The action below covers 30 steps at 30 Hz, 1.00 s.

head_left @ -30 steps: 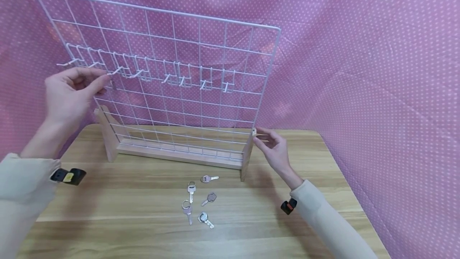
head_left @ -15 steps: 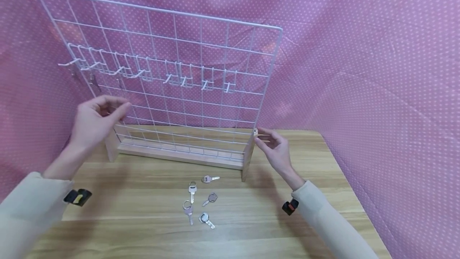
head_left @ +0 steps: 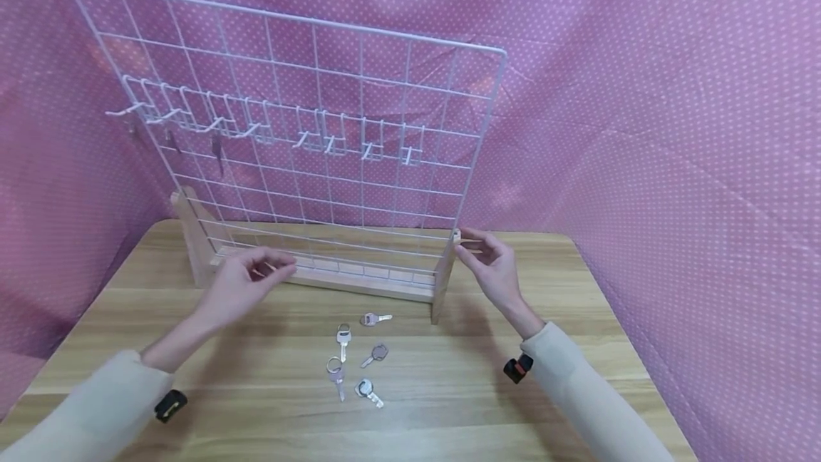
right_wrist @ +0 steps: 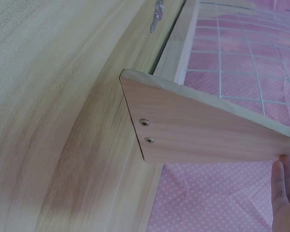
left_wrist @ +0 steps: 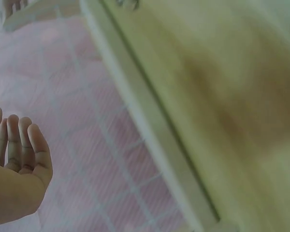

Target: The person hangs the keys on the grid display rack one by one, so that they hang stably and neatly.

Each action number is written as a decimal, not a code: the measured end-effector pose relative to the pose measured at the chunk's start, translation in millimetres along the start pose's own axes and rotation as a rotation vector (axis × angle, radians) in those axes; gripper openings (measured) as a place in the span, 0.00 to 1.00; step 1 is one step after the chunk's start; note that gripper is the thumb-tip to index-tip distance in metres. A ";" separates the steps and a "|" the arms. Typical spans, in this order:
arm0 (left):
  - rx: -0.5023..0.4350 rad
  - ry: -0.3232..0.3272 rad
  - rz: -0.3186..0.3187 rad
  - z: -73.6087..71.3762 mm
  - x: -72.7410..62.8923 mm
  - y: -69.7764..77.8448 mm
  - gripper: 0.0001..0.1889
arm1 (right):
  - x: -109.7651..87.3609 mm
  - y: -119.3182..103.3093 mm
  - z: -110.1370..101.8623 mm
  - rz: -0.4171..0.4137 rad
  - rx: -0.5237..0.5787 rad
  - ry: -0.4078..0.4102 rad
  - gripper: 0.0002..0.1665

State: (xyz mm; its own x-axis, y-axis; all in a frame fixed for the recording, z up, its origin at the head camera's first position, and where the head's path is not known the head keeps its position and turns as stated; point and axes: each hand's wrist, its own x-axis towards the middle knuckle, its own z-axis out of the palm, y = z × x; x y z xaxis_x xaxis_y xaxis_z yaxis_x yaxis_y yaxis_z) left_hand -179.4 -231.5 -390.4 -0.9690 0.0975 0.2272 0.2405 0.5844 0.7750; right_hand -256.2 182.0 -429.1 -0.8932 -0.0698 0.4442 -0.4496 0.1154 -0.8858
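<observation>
A white wire grid rack (head_left: 298,180) stands in a wooden base (head_left: 359,281). My right hand (head_left: 492,267) pinches the top of its right wooden side support (head_left: 444,278); in the right wrist view the fingers (right_wrist: 279,186) touch the support's narrow end. My left hand (head_left: 246,284) hovers in front of the base with fingers loosely bent and nothing held; the left wrist view shows its fingers (left_wrist: 28,142) bare. A key (head_left: 217,148) hangs from the third hook from the left, and dark keys hang at the two hooks left of it. Several loose keys (head_left: 343,337) lie before the rack.
A row of white hooks (head_left: 304,140) projects from the grid toward me. The wooden table (head_left: 449,405) reaches back to a pink dotted cloth (head_left: 673,127), which encloses the back and sides. The left wooden support (head_left: 194,244) stands at the rack's other end.
My left hand has come away from the third hook and moved down and right toward the table. A key now hangs at that hook, swinging slightly. The right hand keeps its place.
</observation>
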 end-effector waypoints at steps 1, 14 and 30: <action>0.000 -0.018 -0.011 5.0 -2.4 -1.9 0.11 | 0.3 0.0 0.1 0.000 0.003 -0.001 0.22; -0.104 -0.279 -0.189 63.8 -41.4 -37.8 0.13 | 0.3 1.8 -1.0 -0.022 -0.003 -0.013 0.23; -0.130 -0.360 -0.188 97.7 -61.2 -52.0 0.09 | 0.1 3.2 -1.2 -0.037 -0.018 -0.009 0.21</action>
State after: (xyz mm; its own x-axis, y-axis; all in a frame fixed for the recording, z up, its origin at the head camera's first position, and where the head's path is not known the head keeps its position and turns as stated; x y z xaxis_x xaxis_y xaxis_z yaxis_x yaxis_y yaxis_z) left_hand -138.2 -189.3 -502.3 -0.9492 0.2876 -0.1279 0.0407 0.5149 0.8563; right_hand -257.8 183.5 -431.7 -0.8757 -0.0830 0.4757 -0.4828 0.1307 -0.8659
